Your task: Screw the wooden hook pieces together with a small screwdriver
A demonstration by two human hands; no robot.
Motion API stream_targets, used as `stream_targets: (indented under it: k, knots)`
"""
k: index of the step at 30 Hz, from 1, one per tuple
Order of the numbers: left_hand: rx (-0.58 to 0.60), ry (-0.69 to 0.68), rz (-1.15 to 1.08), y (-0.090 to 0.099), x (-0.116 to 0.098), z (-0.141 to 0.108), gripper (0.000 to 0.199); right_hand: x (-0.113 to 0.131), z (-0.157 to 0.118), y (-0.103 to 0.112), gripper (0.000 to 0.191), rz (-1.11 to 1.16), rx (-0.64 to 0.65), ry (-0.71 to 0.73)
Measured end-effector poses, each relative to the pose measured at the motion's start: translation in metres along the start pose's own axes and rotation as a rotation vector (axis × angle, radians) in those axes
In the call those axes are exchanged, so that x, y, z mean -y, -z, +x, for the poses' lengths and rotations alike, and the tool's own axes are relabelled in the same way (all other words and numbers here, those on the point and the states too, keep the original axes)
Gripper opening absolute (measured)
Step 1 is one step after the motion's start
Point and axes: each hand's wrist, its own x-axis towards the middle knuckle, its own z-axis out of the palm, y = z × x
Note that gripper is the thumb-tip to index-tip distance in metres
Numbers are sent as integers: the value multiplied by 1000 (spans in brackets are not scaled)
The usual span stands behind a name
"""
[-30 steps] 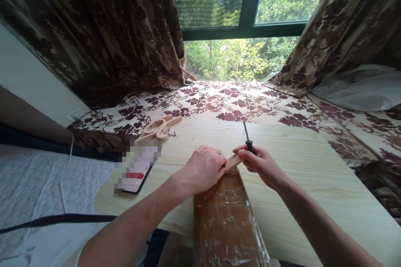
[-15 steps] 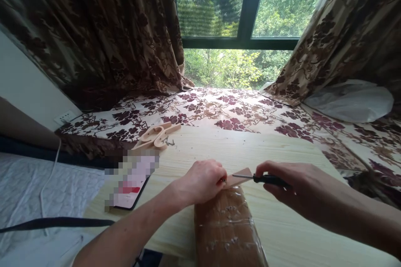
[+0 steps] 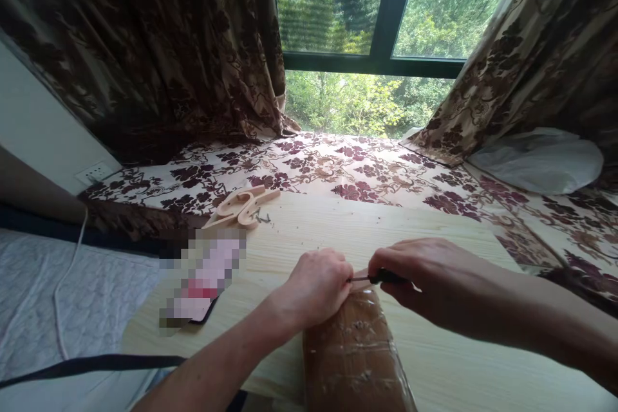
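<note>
My left hand (image 3: 322,286) is closed on a flat, light wooden piece (image 3: 361,284), pressing it at the far end of a brown, tape-wrapped box (image 3: 355,354). Only a strip of the piece shows; my fingers cover the rest. Wrapped around the dark handle of a screwdriver (image 3: 387,277) is my right hand (image 3: 425,269). The screwdriver's thin shaft points left, its tip meeting my left fingertips. Whether it touches a screw there is hidden.
Curved wooden pieces (image 3: 241,206) lie at the table's far left, with several small screws (image 3: 263,216) beside them. A partly blurred phone (image 3: 208,290) rests on the pale wooden table (image 3: 463,341). Behind are a flowered cloth ledge (image 3: 338,161) and a white plastic bag (image 3: 541,161).
My right hand has moved left with the screwdriver, bringing its tip to my left fingers. My left hand keeps its hold on the wooden piece.
</note>
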Motion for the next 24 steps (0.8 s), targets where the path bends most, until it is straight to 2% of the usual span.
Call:
stream_targets:
  k: [4, 9, 11, 15, 17, 20, 24]
  knots:
    - [-4, 8, 0, -1, 0, 0, 22, 2, 15, 15, 17, -32, 98, 28]
    - [-11, 40, 3, 0, -2, 2, 21, 9, 38, 30, 13, -122, 205, 133]
    - [-11, 52, 0, 1, -2, 2, 21, 10, 42, 30, 14, -153, 212, 108]
    - [-5, 63, -3, 2, -2, 2, 21, 12, 45, 31, 16, -195, 145, 15]
    - [-4, 66, -5, 2, -2, 1, 22, 13, 44, 34, 17, -222, 151, 35]
    - [-4, 79, -6, 2, -2, 2, 26, 18, 45, 38, 12, -299, 226, 85]
    - [-2, 90, -13, 2, -3, 2, 28, 21, 48, 32, 12, -370, 242, 114]
